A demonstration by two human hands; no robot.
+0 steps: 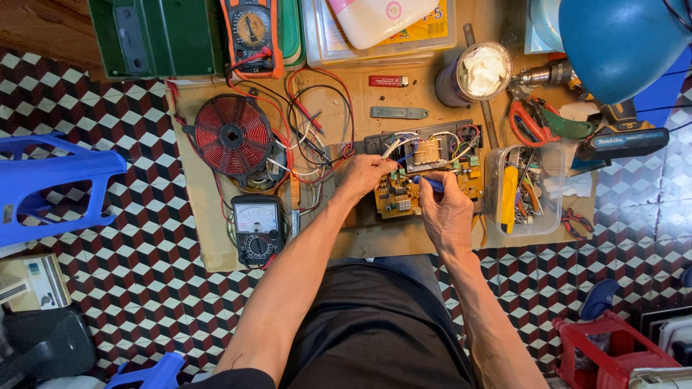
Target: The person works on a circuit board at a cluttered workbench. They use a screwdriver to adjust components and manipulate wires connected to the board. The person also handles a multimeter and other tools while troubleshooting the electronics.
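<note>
Down on the plywood board (216, 238), I see my left hand (366, 175) curled, fingers pinching the edge of the yellow-brown circuit board (398, 198), which lies flat at the middle of the work surface. My right hand (447, 215) is closed around a slim blue-handled tool (430, 184), its tip on the circuit board. A flat red copper coil (233, 135) sits well left, beside a black dial meter (257, 228). A clear plastic tub (524, 191) of small parts stands just right.
</note>
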